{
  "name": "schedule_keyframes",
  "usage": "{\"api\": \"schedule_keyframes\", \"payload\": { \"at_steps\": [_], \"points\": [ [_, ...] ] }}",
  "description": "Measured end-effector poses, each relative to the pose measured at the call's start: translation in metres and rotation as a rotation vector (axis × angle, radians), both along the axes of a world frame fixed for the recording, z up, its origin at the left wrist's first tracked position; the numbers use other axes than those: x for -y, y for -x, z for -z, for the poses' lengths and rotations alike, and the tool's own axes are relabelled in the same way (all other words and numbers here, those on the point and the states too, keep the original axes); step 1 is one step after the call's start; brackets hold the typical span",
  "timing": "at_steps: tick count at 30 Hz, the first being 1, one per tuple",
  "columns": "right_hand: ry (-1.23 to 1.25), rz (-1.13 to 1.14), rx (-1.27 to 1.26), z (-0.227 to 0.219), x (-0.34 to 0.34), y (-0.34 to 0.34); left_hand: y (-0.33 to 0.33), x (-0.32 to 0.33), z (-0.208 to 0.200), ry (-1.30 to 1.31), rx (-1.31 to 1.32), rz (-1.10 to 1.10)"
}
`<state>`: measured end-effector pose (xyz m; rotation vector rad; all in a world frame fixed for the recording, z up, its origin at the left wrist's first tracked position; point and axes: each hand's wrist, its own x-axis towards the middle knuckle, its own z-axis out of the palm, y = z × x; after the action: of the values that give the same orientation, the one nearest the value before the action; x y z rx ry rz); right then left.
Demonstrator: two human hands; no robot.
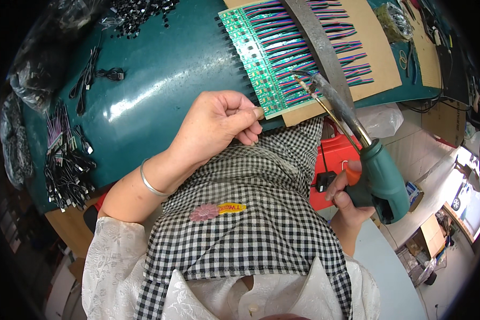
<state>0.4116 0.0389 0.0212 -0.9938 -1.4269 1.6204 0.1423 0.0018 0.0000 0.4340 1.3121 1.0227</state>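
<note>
While the left hand (216,121) curls, the circuit panel (255,60) lies just beyond.

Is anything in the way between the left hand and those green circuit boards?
Nothing visible: the left hand is right at the near corner of the green circuit boards. The dark metal bar lies farther right, across the coloured wires.

Two hands (216,122) (351,208), one soldering gun (384,178), one metal bar (321,48)

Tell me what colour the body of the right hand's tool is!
The tool's body is dark green, best seen in the head view.
</note>
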Motion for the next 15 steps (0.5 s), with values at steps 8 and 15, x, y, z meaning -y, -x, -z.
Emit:
{"api": "schedule_keyframes", "payload": {
  "at_steps": [8, 15],
  "points": [
    [0.036, -0.072, 0.076, 0.000, 0.001, -0.012, 0.000, -0.001, 0.000, -0.006, -0.013, 0.012],
    [0.181, -0.110, 0.042, -0.001, 0.009, -0.028, -0.001, -0.001, -0.003, -0.006, -0.009, -0.013]
  ]
}}
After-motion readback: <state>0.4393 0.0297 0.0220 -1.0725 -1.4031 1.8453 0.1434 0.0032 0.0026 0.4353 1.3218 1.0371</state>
